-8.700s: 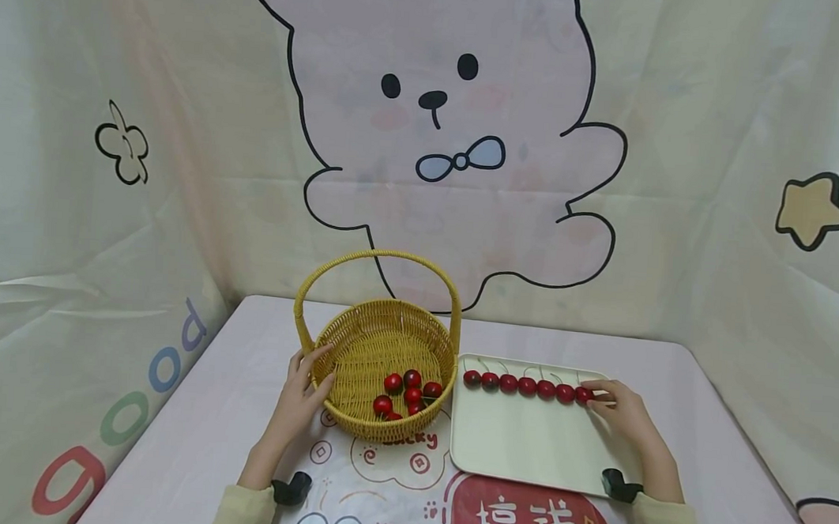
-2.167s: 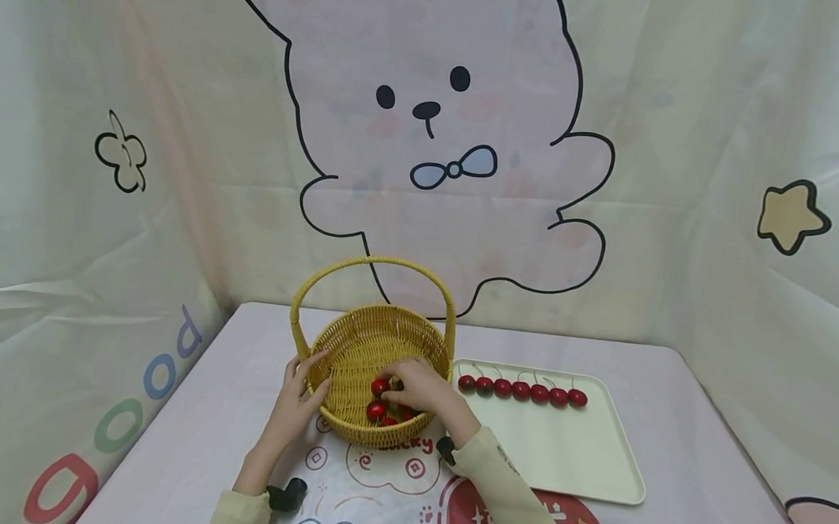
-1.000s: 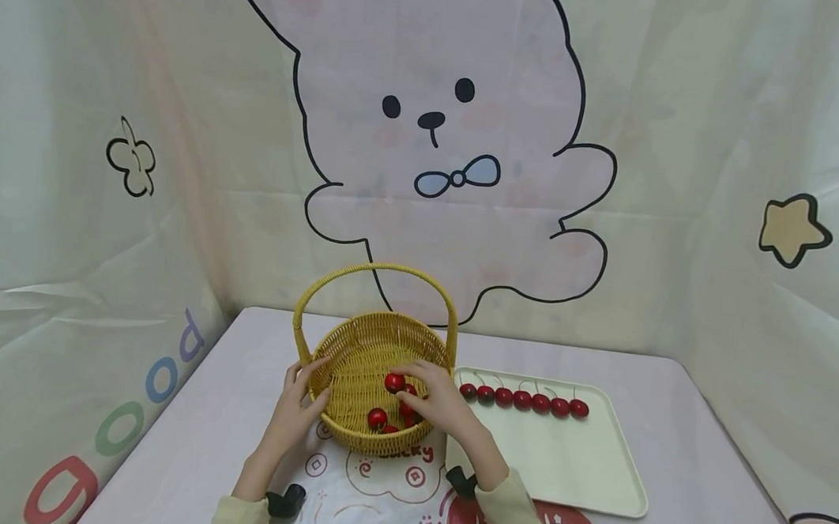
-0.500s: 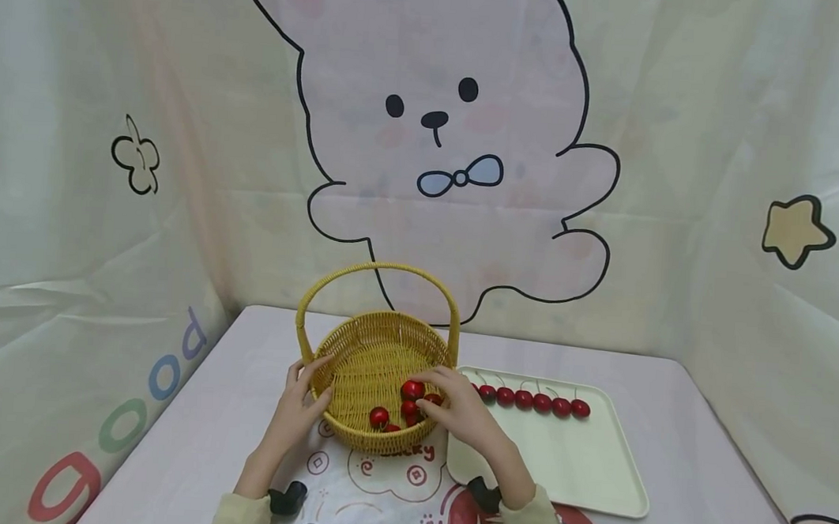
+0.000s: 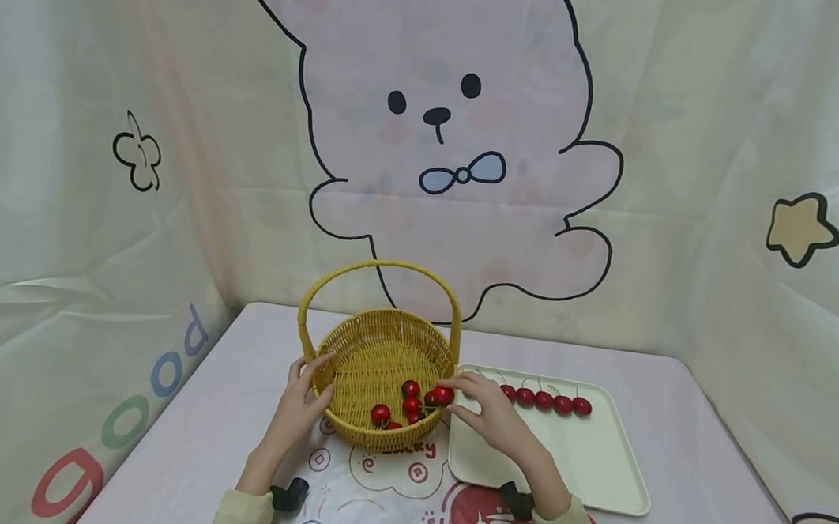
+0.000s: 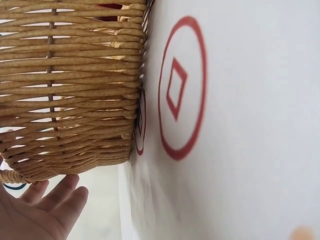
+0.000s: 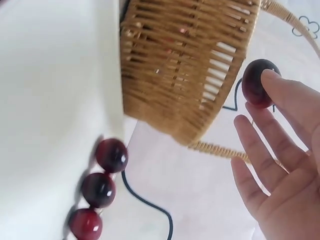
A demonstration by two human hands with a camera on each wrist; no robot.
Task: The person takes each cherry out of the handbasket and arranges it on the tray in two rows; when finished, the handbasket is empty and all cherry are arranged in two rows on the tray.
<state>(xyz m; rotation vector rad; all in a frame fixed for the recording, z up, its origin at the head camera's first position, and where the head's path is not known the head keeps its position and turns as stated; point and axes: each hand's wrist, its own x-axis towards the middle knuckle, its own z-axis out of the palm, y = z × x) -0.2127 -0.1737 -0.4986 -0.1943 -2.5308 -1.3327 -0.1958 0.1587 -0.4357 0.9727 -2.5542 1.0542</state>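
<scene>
In the head view, a yellow wicker basket [image 5: 357,369] with a tall handle holds several red cherries [image 5: 410,405] at its front right. My left hand [image 5: 296,410] grips its left rim; the left wrist view shows fingers [image 6: 70,202] against the outer weave. Between thumb and fingertips my right hand [image 5: 500,417] pinches one cherry [image 7: 257,82], raised by the basket's right rim. To the right, a cream tray [image 5: 558,475] bears a row of cherries [image 5: 543,401] along its far edge, stems pointing away. The right hand covers the row's left end in the head view.
The tray stands right beside the basket. A white printed cloth [image 5: 357,496] covers the table, and fabric walls with drawings, including a star [image 5: 804,228], enclose the back and both sides. Each wrist wears a small black camera mount [image 5: 289,494].
My right hand, earlier at the tray row's right end, has reached into the basket, taken a cherry and brought it rightward to the rim. The left hand stays on the basket.
</scene>
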